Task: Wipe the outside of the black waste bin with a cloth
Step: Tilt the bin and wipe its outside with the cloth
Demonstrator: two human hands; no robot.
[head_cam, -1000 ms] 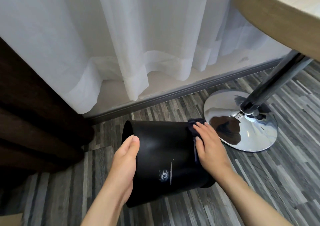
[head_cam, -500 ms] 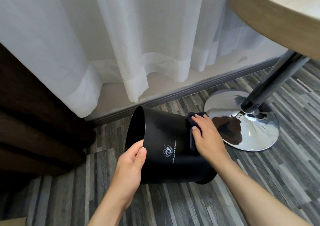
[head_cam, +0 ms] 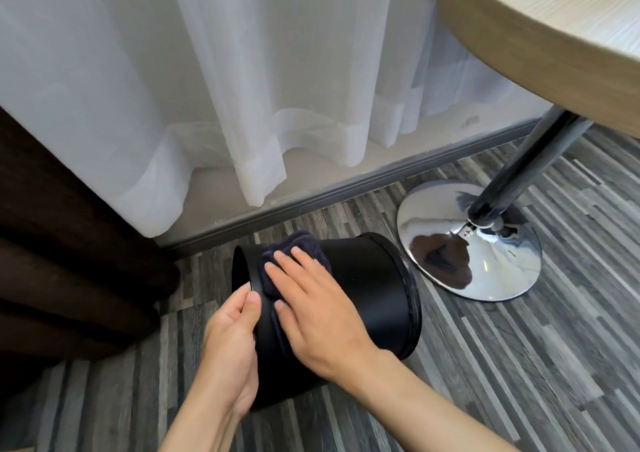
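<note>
The black waste bin (head_cam: 367, 288) lies tipped on its side on the grey plank floor, its open mouth facing left and its base to the right. My left hand (head_cam: 232, 340) grips the rim at the mouth, thumb on the edge. My right hand (head_cam: 311, 299) lies flat on the bin's upper side near the mouth and presses a dark navy cloth (head_cam: 304, 249) against it. Part of the cloth bunches up beyond my fingertips; the rest is hidden under my palm.
A chrome table base (head_cam: 471, 243) with a slanted metal pole (head_cam: 530, 171) stands just right of the bin, under a round wooden tabletop (head_cam: 540, 35). White sheer curtains (head_cam: 242, 87) hang behind. A dark brown drape (head_cam: 62, 236) fills the left side.
The bin has tipped further onto its side and rolled, so its logo no longer shows. My right hand slid the cloth left, from near the base to the mouth. My left hand stays at the rim.
</note>
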